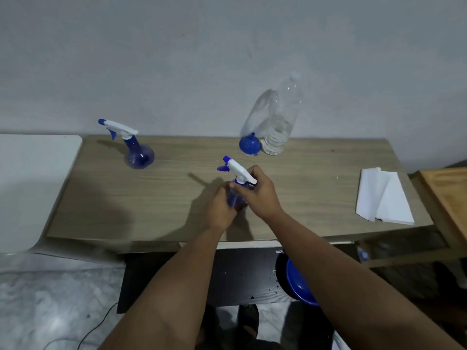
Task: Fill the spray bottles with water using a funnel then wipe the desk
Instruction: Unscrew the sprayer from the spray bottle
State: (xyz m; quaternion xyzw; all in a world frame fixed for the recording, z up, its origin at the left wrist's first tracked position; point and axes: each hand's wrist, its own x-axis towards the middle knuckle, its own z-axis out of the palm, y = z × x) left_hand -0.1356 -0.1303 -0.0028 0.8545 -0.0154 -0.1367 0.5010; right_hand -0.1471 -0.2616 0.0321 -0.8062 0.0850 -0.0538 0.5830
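Two hands were closed on one spray bottle (236, 188) above the bench (303, 188): the left hand (222, 208) wrapped its body, the right hand (260, 190) gripped its trigger head. A second spray bottle (136, 152) stood far left, the blue funnel (250, 146) beside the water bottle (278, 122).

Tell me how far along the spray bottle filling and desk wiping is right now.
Early on. Nothing looks finished: the funnel sits unused beside the water bottle, and the far spray bottle has its head on. In hand: the left hand grips the near spray bottle while the right hand holds its head. Left: filling both, then wiping with the paper towel.
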